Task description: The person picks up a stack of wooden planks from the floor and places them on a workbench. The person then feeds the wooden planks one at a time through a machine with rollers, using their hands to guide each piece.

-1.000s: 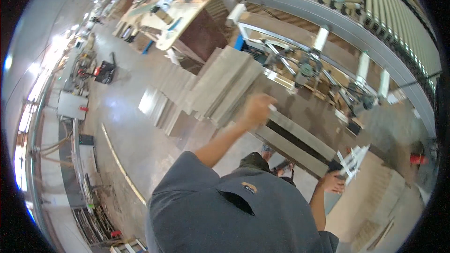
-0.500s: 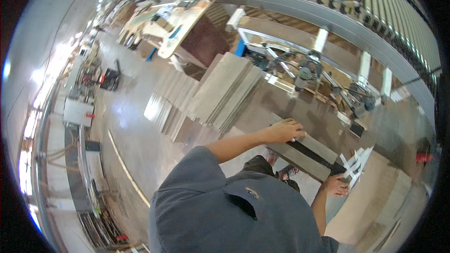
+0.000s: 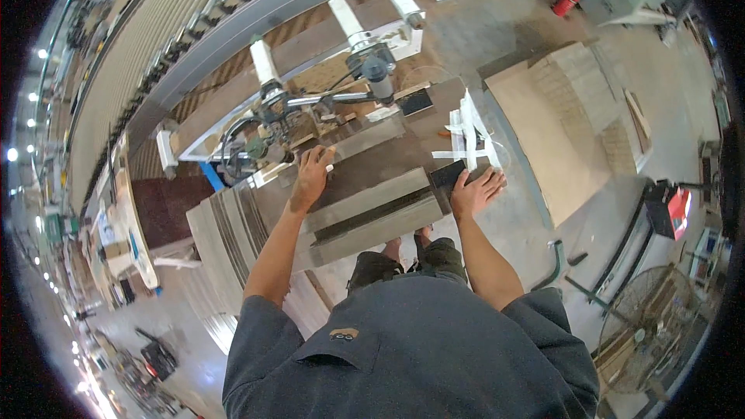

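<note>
My left hand is curled over the left part of a narrow grey-brown board on the far side of the brown work table. Its fingers bend over the board, and the thumb lies along the near side. My right hand rests with fingers spread beside a small black block, holding nothing. Between my arms lie two more grey-brown boards, a farther one and a nearer one, with a dark gap between them. White strips lie in a loose pile just beyond my right hand.
Clamped machine heads with hoses stand along the table's far side, before a roller conveyor. A stack of boards is at my left. Large cardboard sheets lie to the right, with a wire-caged fan nearer.
The view has swung to the right. My left hand has shifted from the nearer boards to the far board. My right hand stays near the white strips, its fingers now spread.
</note>
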The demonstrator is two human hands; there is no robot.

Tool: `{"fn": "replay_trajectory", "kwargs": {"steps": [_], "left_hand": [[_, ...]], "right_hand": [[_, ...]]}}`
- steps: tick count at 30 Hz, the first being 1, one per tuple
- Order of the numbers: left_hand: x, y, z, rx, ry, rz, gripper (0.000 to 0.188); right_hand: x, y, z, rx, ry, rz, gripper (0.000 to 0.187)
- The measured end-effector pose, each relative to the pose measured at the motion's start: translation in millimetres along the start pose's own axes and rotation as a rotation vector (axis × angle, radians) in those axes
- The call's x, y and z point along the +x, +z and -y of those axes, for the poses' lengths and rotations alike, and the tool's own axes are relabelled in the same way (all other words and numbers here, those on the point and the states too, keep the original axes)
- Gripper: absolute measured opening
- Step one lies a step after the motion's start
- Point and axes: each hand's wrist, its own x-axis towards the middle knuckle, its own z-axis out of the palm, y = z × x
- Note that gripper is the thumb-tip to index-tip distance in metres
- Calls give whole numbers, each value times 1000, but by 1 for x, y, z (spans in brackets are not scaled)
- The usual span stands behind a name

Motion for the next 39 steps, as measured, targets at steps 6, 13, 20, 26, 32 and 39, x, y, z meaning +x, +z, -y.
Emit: {"fn": "replay_trajectory", "kwargs": {"steps": [6, 13, 20, 26, 32, 39], "left_hand": [[10, 55, 28, 72, 13, -102, 63], [15, 74, 38, 164, 51, -131, 61], [19, 76, 52, 250, -3, -163, 59], [26, 77, 49, 301, 63, -228, 56], [32, 86, 58, 111, 37, -177, 54], [43, 77, 38, 91, -39, -161, 46]], "right_hand": [[2, -6, 2, -5, 49, 48, 81], [5, -6, 1, 27, 87, 78, 82], [5, -3, 4, 43, 92, 112, 83], [5, -2, 1, 30, 82, 79, 81], [5, -3, 7, 20, 63, 98, 80], [2, 3, 2, -3, 54, 57, 79]]}}
